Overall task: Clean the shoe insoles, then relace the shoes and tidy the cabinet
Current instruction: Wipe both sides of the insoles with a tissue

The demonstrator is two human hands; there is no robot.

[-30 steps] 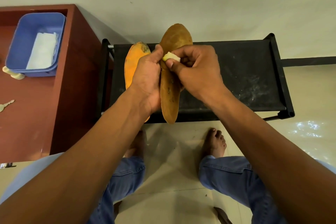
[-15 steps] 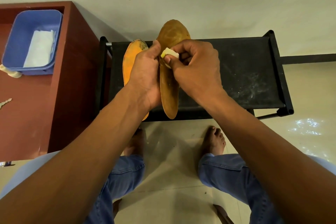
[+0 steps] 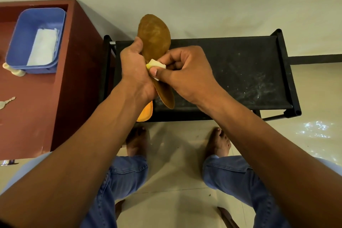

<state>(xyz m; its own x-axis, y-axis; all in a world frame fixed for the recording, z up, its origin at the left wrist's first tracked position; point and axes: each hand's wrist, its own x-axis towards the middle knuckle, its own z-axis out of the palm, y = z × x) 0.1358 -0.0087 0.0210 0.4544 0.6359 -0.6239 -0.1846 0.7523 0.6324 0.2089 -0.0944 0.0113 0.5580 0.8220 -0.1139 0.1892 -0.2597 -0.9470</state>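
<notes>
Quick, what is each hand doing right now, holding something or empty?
Left hand: closed, gripping the brown insole.
Right hand: closed, pinching a small white and yellow wipe against the insole.

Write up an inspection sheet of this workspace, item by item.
Surface: black rack shelf, dusty, whitish scuffs.
Job's things: brown insole held above the shelf; orange insole mostly hidden under the left arm; small white-yellow wipe against the brown insole.
Clutter: blue tub holding a white cloth, and a key, on the red cabinet.
Grippers: left hand grips the brown insole; right hand pinches the wipe.
Cables: nothing seen.
Surroundings: pale wall, tiled floor, bare feet, jeans.
</notes>
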